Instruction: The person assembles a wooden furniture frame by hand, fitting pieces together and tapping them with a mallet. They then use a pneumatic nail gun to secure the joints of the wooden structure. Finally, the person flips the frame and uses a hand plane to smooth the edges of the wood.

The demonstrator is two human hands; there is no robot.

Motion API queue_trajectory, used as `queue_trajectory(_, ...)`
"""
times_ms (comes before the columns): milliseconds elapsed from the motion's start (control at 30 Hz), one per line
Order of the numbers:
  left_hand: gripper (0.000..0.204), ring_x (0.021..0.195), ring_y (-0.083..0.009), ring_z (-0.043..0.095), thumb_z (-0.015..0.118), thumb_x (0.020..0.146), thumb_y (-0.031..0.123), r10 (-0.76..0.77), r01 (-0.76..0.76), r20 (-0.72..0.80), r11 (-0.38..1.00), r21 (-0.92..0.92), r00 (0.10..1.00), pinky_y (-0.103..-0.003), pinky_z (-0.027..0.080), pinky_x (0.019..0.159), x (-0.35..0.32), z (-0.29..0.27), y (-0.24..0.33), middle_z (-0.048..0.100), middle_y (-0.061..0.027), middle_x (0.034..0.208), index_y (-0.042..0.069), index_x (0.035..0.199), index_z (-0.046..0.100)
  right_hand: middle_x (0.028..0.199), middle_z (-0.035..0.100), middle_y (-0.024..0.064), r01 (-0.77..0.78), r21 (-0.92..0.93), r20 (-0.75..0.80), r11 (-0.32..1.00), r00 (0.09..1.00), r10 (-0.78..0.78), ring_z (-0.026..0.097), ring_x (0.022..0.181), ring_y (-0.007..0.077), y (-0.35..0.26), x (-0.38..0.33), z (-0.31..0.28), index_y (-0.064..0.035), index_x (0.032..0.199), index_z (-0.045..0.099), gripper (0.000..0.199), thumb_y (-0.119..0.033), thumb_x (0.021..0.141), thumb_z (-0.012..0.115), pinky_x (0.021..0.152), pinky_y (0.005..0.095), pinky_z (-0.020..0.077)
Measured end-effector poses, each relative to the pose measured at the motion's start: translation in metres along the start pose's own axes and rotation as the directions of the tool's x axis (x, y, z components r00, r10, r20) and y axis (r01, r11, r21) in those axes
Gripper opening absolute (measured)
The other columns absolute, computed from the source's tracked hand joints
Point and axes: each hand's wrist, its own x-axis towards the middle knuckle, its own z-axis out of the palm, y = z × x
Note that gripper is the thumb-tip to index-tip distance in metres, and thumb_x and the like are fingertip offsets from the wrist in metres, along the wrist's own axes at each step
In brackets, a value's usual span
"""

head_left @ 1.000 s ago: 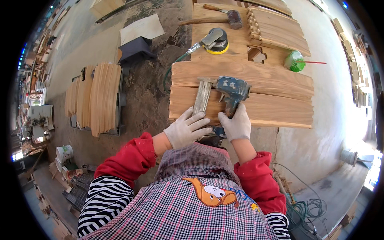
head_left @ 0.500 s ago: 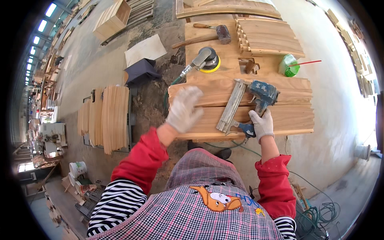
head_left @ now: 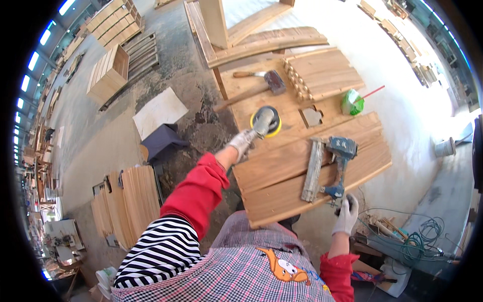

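Observation:
My left hand (head_left: 242, 144), in a white glove, closes round the hose end of a round orbital sander (head_left: 267, 122) with a yellow-edged pad. The sander sits on the wooden worktop behind two long boards (head_left: 274, 163). A blue nail gun (head_left: 342, 162) with a long grey magazine (head_left: 313, 170) lies on these boards. Just off their near right edge, beside the gun's lower end, my gloved right hand (head_left: 346, 215) is closed with its fingers curled. Something dark shows at its fingers, too small to name.
Behind the sander lie a mallet (head_left: 274, 82) and a wood-handled tool (head_left: 243, 74). A slatted panel (head_left: 327, 73) and a green cup (head_left: 352, 103) with a red straw are at the far right. Stacked boards (head_left: 140, 199) stand left; a green hose (head_left: 420, 244) coils at right.
My left hand has moved from above the boards onto the sander. My right hand has let go of the nail gun and moved down beside the boards. The view has turned.

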Motion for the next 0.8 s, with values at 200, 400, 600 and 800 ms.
queue_trajectory(200,0.032,0.051,-0.0123,0.044,0.052,0.092,0.042,0.219,-0.221,0.036,0.97,0.102,0.975,-0.031,0.037,0.045,0.032,-0.011,-0.024,0.051,-0.0006,0.067,0.011,0.1,0.054,0.085,0.057,0.0007,-0.082,0.124,-0.063,0.989,0.994,0.09,0.049,0.057,0.0066,0.015,-0.056,0.022,-0.0052,0.116,0.057,0.026,-0.008,0.091,0.053,0.051,0.0209,0.0421)
queue_trajectory(400,0.036,0.068,-0.0242,0.06,0.053,0.088,0.038,0.297,-0.27,-0.047,0.913,0.307,0.954,-0.036,0.047,0.064,0.058,-0.01,-0.028,0.065,-0.0122,0.08,0.005,0.1,0.061,0.082,0.056,0.0002,-0.041,0.137,-0.079,0.99,0.995,0.052,0.049,0.055,0.0062,0.014,-0.074,0.04,-0.0081,0.119,0.056,0.027,-0.006,0.093,0.051,0.048,0.0208,0.0428)
queue_trajectory(600,0.036,0.07,-0.0259,0.06,0.052,0.088,0.037,0.31,-0.291,-0.008,0.901,0.323,0.951,-0.037,0.047,0.065,0.065,-0.014,-0.031,0.065,-0.0133,0.082,0.006,0.102,0.061,0.082,0.055,0.0006,-0.062,0.157,-0.074,0.986,0.994,0.075,0.049,0.056,0.0076,0.0,-0.086,0.055,-0.0053,0.114,0.057,0.023,-0.005,0.091,0.051,0.05,0.0219,0.0423)
queue_trajectory(800,0.025,0.047,-0.0135,0.04,0.051,0.09,0.039,0.034,-0.036,0.17,0.999,0.01,0.985,-0.031,0.031,0.041,0.035,-0.029,-0.003,0.05,-0.0015,0.065,0.014,0.091,0.054,0.081,0.058,0.0003,-0.03,0.156,-0.069,0.987,0.997,0.041,0.05,0.054,0.0062,0.004,-0.085,0.051,-0.0079,0.117,0.058,0.024,-0.006,0.093,0.051,0.048,0.0219,0.0444)
